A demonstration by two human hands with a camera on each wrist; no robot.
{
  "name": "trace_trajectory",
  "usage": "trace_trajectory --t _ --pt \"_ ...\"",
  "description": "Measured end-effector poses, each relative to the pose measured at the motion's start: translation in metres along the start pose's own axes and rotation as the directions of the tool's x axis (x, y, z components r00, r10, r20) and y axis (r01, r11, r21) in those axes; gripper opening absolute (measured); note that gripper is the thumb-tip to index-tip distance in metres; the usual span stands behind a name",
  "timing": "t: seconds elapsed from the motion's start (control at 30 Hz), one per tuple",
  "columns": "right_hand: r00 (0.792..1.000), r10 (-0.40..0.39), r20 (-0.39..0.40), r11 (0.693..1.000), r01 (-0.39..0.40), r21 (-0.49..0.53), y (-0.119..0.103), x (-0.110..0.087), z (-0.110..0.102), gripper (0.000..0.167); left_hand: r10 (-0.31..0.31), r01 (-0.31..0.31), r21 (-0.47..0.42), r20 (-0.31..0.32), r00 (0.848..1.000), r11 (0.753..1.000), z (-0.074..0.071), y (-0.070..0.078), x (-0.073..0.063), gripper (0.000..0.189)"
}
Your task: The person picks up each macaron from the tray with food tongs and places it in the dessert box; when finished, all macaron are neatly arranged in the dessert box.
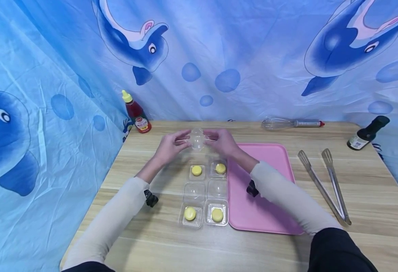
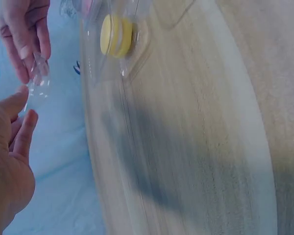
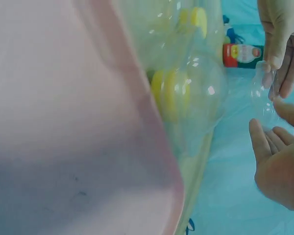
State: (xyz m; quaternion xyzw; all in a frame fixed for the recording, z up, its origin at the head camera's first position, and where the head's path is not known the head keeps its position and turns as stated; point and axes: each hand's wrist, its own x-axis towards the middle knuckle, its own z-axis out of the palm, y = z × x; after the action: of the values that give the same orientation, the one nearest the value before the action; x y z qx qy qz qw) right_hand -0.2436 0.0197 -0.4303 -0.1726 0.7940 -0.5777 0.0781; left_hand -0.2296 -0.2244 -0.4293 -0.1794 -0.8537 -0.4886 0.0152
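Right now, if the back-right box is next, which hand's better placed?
Probably the right hand: it's closer to the back-right box; the left hand is farther over. Both hold the clear dome.

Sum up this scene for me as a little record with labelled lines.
Left grip: pinches one side of a clear plastic dome
Right grip: pinches the dome's other side
Dome position: raised off the table
Sweets: four yellow cookies, one per clear box
Right of boxes: pink tray, then metal tongs
Back of table: red sauce bottle at left, whisk, dark bottle at right
Backdrop: blue cloth with cartoon dolphins
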Motion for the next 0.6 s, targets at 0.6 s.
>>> trace_trajectory --t 0.6 --pt "0.996 -0.067 -0.067 0.998 0.066 -0.022 -0.013 -0.017 -0.007 0.01 0.179 -0.179 0.0 0.046 0.983 0.984 -0.006 0.009 -0.02 0.032"
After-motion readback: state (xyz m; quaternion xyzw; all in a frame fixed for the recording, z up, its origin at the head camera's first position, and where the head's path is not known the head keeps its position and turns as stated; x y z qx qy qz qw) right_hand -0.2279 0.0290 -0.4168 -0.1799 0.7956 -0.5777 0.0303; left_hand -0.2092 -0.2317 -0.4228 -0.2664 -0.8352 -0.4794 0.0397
